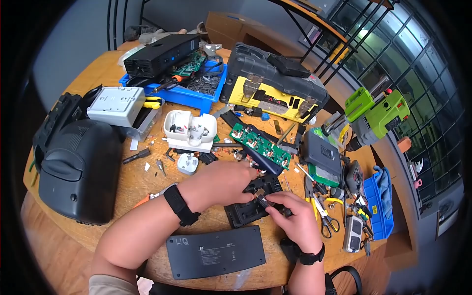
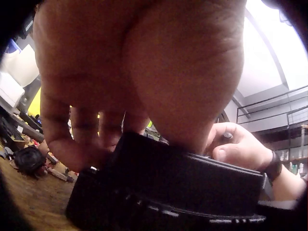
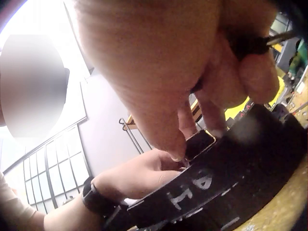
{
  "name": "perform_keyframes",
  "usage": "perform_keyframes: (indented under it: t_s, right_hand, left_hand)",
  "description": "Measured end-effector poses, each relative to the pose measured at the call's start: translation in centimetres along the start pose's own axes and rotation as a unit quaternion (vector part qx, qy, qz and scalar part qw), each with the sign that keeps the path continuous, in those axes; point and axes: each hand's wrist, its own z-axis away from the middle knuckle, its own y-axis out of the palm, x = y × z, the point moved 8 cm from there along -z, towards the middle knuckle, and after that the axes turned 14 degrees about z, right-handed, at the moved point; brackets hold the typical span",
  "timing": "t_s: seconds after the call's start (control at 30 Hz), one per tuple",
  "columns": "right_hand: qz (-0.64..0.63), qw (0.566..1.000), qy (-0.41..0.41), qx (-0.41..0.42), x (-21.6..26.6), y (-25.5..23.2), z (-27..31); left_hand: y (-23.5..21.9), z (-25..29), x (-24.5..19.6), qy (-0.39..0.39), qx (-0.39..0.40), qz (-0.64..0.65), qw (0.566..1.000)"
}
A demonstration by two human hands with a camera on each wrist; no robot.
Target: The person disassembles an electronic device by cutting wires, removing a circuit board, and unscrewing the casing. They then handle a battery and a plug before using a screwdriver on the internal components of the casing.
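Note:
A black plastic housing with an open, recessed interior lies on the wooden table between both hands. My left hand grips its far left side, fingers over the edge in the left wrist view. My right hand pinches a small dark rectangular part with light edges between thumb and fingers, right at the housing's upper side. A thin tool with a metal shaft is tucked between that hand's other fingers. Nearer me lies a flat black cover with printed text and handwritten marks.
Beyond the hands lie a green circuit board, a white cup-like casing and small scraps. Scissors and pliers sit at right, beside a blue bin. A black case stands left; a yellow-black toolbox stands behind.

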Motion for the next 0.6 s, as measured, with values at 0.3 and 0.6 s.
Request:
perform_keyframes:
  t_s: [0.3, 0.6]
  right_hand:
    - [-0.287, 0.956, 0.057, -0.021, -4.9, 0.1, 0.8]
    - [-0.384, 0.916, 0.089, -0.076, -6.4, 0.2, 1.0]
  left_hand:
    - [0.5, 0.0, 0.5, -0.017, 0.045, -0.016, 0.999]
    - [-1.6, 0.1, -1.1, 0.053, -0.035, -0.013, 0.998]
